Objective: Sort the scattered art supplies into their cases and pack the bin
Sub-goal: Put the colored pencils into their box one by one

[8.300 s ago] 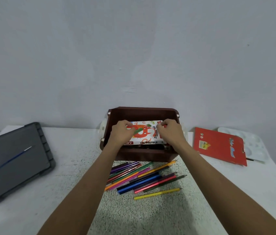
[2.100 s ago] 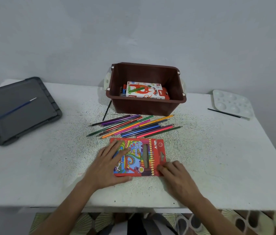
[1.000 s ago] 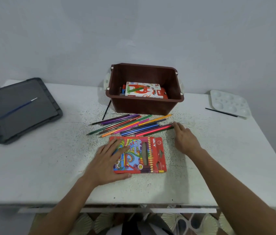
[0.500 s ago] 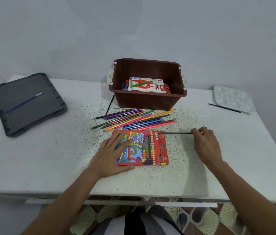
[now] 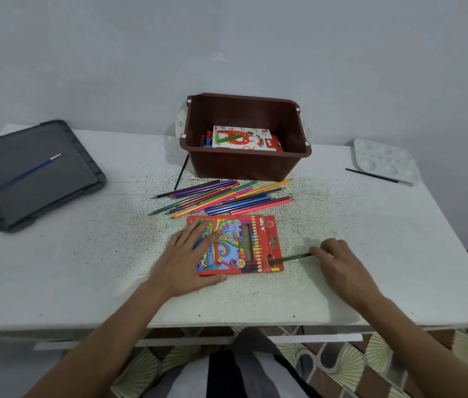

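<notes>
At the near edge of the white table (image 5: 69,268), the left hand (image 5: 189,259) lies flat, fingers straight, on the red pencil box (image 5: 258,242). The right hand (image 5: 341,262) sits just right of the box and pinches a green pencil (image 5: 290,257) whose other end meets the box's near right corner. Beyond the box, loose coloured pencils (image 5: 224,196) lie before the brown bin (image 5: 244,168), which holds a pastel box (image 5: 241,139); a grey tray (image 5: 54,191) carrying a blue brush (image 5: 28,172) sits far left and a white palette (image 5: 385,160) with a dark brush (image 5: 373,175) far right.
</notes>
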